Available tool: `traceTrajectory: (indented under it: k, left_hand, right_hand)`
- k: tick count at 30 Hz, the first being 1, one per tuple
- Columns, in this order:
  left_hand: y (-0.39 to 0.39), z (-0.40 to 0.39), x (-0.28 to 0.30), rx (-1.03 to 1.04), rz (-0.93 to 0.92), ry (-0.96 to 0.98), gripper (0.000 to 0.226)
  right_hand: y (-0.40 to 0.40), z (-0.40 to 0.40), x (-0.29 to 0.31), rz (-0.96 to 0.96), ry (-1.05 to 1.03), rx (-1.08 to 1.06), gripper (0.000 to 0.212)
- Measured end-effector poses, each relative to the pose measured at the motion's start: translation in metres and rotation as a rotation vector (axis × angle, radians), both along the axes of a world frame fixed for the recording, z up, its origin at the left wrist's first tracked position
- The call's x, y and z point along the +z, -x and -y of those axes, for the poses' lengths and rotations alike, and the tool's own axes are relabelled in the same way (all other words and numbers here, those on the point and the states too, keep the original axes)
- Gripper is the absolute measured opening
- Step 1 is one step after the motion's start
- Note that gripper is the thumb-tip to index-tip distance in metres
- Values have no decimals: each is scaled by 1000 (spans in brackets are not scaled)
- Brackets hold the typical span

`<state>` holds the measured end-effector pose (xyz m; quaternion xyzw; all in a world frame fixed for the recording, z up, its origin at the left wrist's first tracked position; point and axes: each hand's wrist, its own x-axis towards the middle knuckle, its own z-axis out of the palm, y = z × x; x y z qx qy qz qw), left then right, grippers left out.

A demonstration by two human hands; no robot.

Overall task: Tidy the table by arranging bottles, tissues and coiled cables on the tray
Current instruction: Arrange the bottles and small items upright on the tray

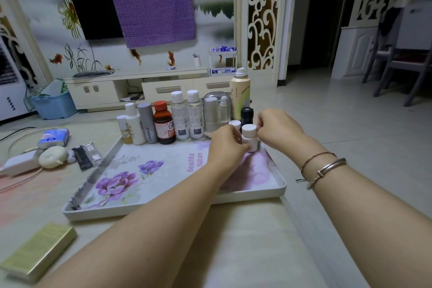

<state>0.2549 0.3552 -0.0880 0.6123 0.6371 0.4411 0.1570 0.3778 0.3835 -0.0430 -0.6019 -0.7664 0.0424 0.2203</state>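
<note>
**Bottles lined up, tissues and cables waiting**

Low in a living room with a TV stand along the far wall, the bench (245, 241) is carrying a flowered tray (145, 210) that is filling up only along its far edge. Most of the tray floor is lying bare.

Along that far edge a row of bottles is standing upright, side by side: a tall spray can (240, 93) at the right end, a clear domed container (216, 112), two clear bottles with white caps (187, 117), a brown bottle with a red cap (164, 124), a grey tube (146, 123) and two white bottles (133, 124) at the left end. A black bottle (247, 116) is standing in front of the spray can.

Both hands are working at the tray's far right corner. The left hand (225, 145) and the right hand (277, 127) are each pinching a small white bottle (249, 137) from either side with curled fingers (245, 147), setting it upright on the tray just beside another small white-capped bottle (235, 124).

So the bottle part appears nearly done. Left of the tray, off it and on the bench, a blue tissue pack (54, 138), a white charger with its cable (19, 162), a pale round pouch (52, 156) and some small dark sachets (85, 155) are lying in a cluster; these appear to be what is left to move. A gold box (38, 252) is lying at the near left.
</note>
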Motion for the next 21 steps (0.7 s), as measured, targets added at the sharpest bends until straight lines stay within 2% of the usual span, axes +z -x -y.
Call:
traceTrajectory:
  k: [3,8,13,17,21]
  left_hand:
    - [-2,0,0,5,-5,-14,18]
    - [-2,2,1,7,-13,-3,17]
    - [17,22,17,-11,-6,26,23]
    - [78,68,41,22,-24,26,25]
    - [173,128,58,200,-30,105,23]
  right_hand:
    - [1,1,-1,26,-1,-36,11]
    - [5,5,2,9,-7,-35,27]
    - [14,23,11,19,-16,-32,6]
    - [51,67,20,35,-48,107,12]
    - [104,122,10,50,-37,351,12]
